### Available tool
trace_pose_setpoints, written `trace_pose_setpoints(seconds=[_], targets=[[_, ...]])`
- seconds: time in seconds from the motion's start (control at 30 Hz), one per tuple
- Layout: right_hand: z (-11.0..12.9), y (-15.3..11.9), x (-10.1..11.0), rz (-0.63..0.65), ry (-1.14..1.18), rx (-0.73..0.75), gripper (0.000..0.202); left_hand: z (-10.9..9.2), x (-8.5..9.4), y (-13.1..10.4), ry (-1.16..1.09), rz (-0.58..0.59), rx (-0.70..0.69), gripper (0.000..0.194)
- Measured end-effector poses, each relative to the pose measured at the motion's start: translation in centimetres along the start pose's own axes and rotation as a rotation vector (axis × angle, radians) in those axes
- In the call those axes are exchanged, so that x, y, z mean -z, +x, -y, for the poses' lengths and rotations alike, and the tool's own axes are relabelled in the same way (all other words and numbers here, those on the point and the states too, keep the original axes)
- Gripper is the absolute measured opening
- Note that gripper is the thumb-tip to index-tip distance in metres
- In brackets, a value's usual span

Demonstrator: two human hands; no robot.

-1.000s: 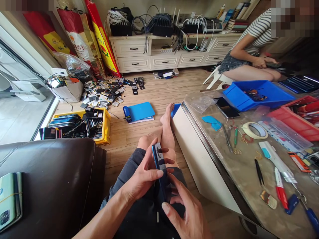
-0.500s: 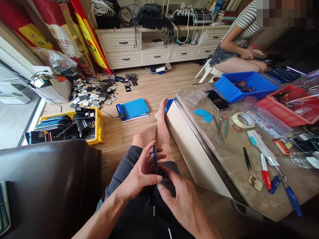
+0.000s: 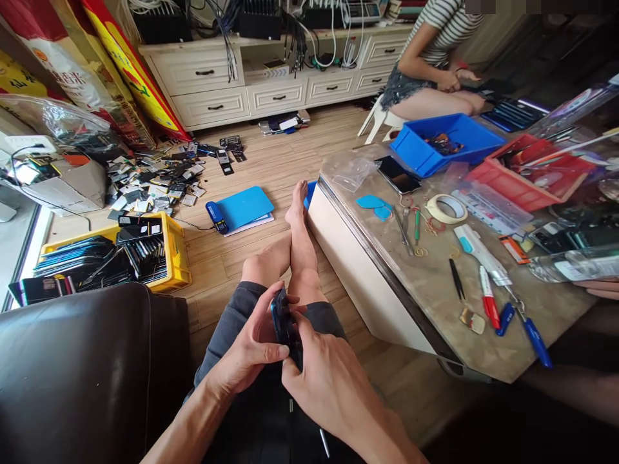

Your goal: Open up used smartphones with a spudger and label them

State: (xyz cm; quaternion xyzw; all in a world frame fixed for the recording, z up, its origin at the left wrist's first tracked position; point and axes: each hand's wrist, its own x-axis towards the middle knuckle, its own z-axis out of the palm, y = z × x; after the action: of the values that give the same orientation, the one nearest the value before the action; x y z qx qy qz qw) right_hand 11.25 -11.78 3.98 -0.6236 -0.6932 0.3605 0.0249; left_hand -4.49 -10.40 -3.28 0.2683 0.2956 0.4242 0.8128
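Observation:
A dark smartphone point(image 3: 279, 317) with a blue edge is held tilted above my lap. My left hand point(image 3: 249, 351) grips it from the left, fingers along the far edge and thumb near the bottom. My right hand point(image 3: 326, 370) is closed on its right side and lower end, thumb and fingers bent against it. The fingers cover much of the phone. A thin silver rod point(image 3: 324, 443) lies on my dark clothing below.
To the right stands a table point(image 3: 411, 303) with tape point(image 3: 447, 209), tweezers point(image 3: 456, 278), a blue bin point(image 3: 447, 145) and a red bin point(image 3: 527, 177). A yellow crate point(image 3: 177, 254) of phones and scattered parts point(image 3: 155, 180) are on the floor. A person point(image 3: 435, 71) sits beyond.
The phone has turned from nearly edge-on to a tilt showing more of its surface. My right hand has moved up and closed on it. The whole view has shifted slightly.

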Motion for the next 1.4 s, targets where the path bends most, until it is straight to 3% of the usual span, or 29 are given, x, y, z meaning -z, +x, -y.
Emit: trace_pose_setpoints(seconds=[0.33, 0.63, 0.77, 0.93, 1.07, 1.23, 1.4], targets=[[-0.5, 0.2, -0.5, 0.082, -0.138, 0.023, 0.033, 1.5, 0.6, 0.0, -0.07, 0.0, 0.067, 0.092], [-0.6, 0.8, -0.7, 0.108, -0.156, -0.023, 0.034, 2.1, 1.3, 0.1, -0.096, -0.012, 0.099, 0.089], [-0.6, 1.0, -0.6, 0.056, -0.064, -0.037, 0.039, 2.2, 2.2, 0.0, -0.187, -0.066, 0.087, 0.088], [-2.4, 0.9, -0.7, -0.037, 0.287, 0.001, 0.042, 1.7, 3.2, 0.5, -0.382, -0.108, 0.063, 0.089], [-3.6, 0.5, -1.3, -0.145, 0.426, 0.071, 0.039, 1.1, 3.3, 1.0, -0.484, -0.052, 0.133, 0.08], [-2.9, -0.2, -3.3, -0.262, 0.484, 0.174, 0.051, 1.3, 3.5, 1.3, -0.54, -0.049, 0.229, 0.076], [-2.2, -0.1, -5.6, -0.073, 0.368, 0.196, 0.054, 1.5, 4.0, 1.4, -0.548, 0.0, 0.216, 0.08]])
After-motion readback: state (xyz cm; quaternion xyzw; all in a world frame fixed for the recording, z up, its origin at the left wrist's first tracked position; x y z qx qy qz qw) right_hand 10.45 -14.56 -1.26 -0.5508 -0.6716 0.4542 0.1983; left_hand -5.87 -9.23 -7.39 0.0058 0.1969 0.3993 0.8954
